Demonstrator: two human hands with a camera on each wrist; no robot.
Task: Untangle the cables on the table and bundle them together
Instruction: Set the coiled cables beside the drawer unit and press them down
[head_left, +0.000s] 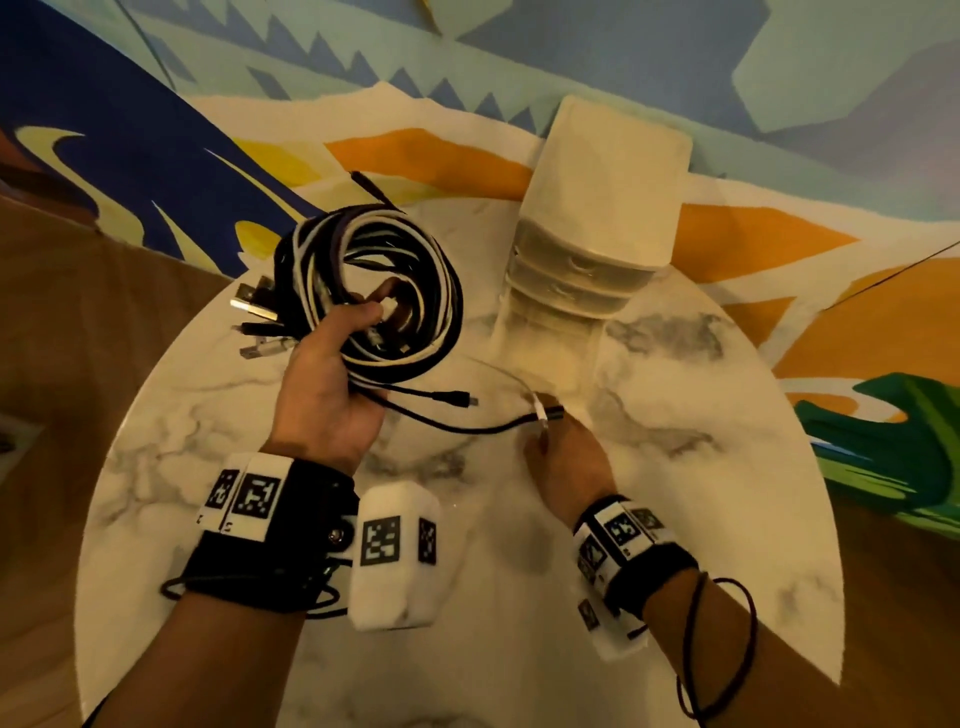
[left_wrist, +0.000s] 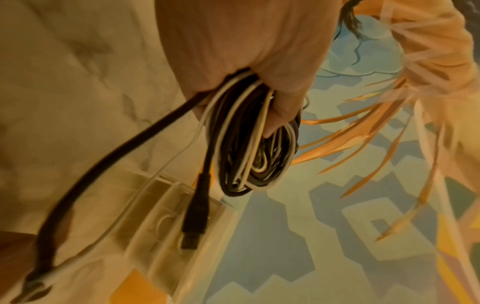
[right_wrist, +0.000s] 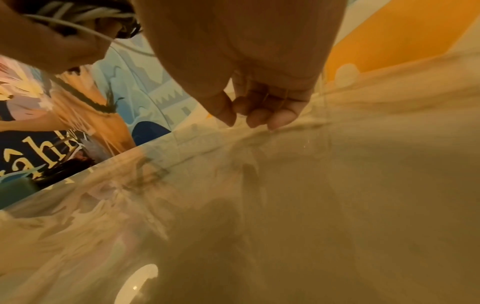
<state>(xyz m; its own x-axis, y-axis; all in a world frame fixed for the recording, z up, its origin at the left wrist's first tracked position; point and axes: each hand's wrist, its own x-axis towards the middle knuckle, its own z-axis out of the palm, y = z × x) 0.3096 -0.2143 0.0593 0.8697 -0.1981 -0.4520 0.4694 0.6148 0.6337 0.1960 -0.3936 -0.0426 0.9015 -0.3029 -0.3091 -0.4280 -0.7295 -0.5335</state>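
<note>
- Head view: one coil of cables (head_left: 371, 291), black and white strands wound together; the strands overlap too much to count.
- One left hand (head_left: 324, 384) and one right hand (head_left: 566, 457), each with a black wrist strap carrying white tags with square black patterns.
- One round marble-patterned desk (head_left: 701, 467) under both hands.
- One pale drawer unit (head_left: 597, 228) stands at the far side of the desk; three translucent drawer fronts show, and their contents cannot be made out.
- The left hand is palm up, raised over the left part of the desk, its fingers and thumb curled round the coil; the left wrist view shows the strands bunched tight under the curled fingers.
- Several plug ends (head_left: 257, 309) stick out of the coil to the left of that hand, too crowded to count.
- Three loose tails leave the coil to the right: a short black one ending in a small plug (head_left: 457, 400), a longer black cable (head_left: 467, 427) and a thin white cable (head_left: 511, 376).
- The right hand is low over the desk, fingertips pinched on the ends of the longer black and white cables, near the foot of the drawer unit.
- Right wrist view: its fingers (right_wrist: 259, 115) bunch together, pointing down at the desk surface.
</note>
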